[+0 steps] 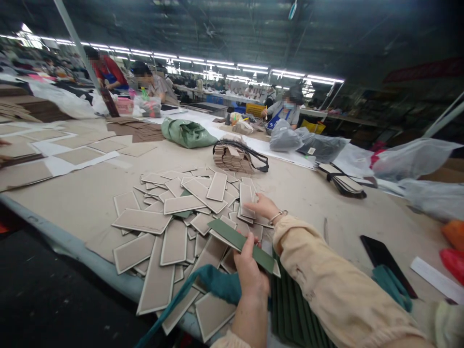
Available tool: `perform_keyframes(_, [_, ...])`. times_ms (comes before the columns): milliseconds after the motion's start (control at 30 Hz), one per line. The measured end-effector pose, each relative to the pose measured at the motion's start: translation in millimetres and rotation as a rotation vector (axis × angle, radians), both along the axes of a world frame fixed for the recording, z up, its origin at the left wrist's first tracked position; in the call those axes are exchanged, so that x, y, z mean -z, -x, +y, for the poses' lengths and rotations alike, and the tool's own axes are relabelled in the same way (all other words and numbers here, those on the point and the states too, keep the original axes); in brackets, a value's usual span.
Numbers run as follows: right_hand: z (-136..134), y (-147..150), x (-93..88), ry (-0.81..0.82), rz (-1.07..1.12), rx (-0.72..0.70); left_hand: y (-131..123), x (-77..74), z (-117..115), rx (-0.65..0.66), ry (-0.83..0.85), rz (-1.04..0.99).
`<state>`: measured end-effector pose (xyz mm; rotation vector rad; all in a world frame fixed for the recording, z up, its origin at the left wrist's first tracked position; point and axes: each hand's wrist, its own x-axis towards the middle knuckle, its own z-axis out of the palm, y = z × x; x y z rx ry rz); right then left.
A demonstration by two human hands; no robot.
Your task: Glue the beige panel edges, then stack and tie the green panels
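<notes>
My left hand (250,270) is closed on a flat green rectangular panel (232,235), held at a tilt above the heap. My right hand (263,207), in a cream sleeve with a bracelet at the wrist, reaches forward and pinches a tan panel (246,197) lying on top of a spread heap of tan rectangular panels (174,227). Below my right forearm lies a stack of green panels (293,309), green faces up. A teal strap (213,285) hangs under my left hand.
A bundled stack of panels with a black strap (234,157) stands behind the heap. A green bag (186,133), grey plastic bags (308,142), another bundle (344,183) and a black phone (387,261) lie on the table (79,198). Other people work at far benches.
</notes>
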<state>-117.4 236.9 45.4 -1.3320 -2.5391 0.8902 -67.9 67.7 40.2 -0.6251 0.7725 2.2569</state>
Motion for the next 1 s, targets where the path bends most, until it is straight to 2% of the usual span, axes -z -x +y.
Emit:
perform_keyframes(167, [-11, 17, 21.4, -0.026, 0.009, 0.057, 2, 2.3, -2, -0.009, 0.032, 0.068])
perform_keyframes(233, [-10, 18, 22.1, -0.007, 0.029, 0.064, 2, 3.6, -3, -0.006, 0.029, 0.066])
perform_keyframes(333, [-7, 14, 15.7, 0.016, 0.1, 0.003, 2, 4.7, -3, 0.003, 0.014, 0.062])
perform_keyframes(467, [-13, -7, -5.4, -0.02, 0.2, -0.138, 4, 2.6, -4, 0.023, 0.021, 0.071])
perform_keyframes(567, [-38, -35, -26.3, -0.074, 0.234, -0.257, 5, -1.4, -4, 0.018, 0.002, 0.064])
perform_keyframes(633, [-61, -55, -40.0, -0.118, 0.237, -0.408, 5, -3.9, -5, 0.02, -0.083, 0.092])
perform_keyframes(700, [-79, -71, -51.0, -0.117, 0.202, -0.626, 4, -5.9, -7, 0.018, -0.171, 0.139])
perform_keyframes(767, [-83, -80, -56.3, -0.072, 0.173, -0.741, 3, -7.5, -9, 0.002, -0.192, 0.165])
perform_keyframes(800, [-79, -82, -56.1, -0.03, 0.172, -0.727, 4, -8.4, -10, -0.013, -0.181, 0.163])
perform_keyframes(867, [-60, -82, -49.7, 0.099, 0.19, -0.59, 6, -9.9, -12, -0.04, -0.158, 0.12])
perform_keyframes(933, [-37, -77, -37.8, 0.23, 0.202, -0.448, 9, -10.5, -12, -0.04, -0.147, 0.041])
perform_keyframes(1000, [-22, -70, -24.4, 0.276, 0.212, -0.394, 12, -9.1, -10, -0.008, -0.139, -0.016])
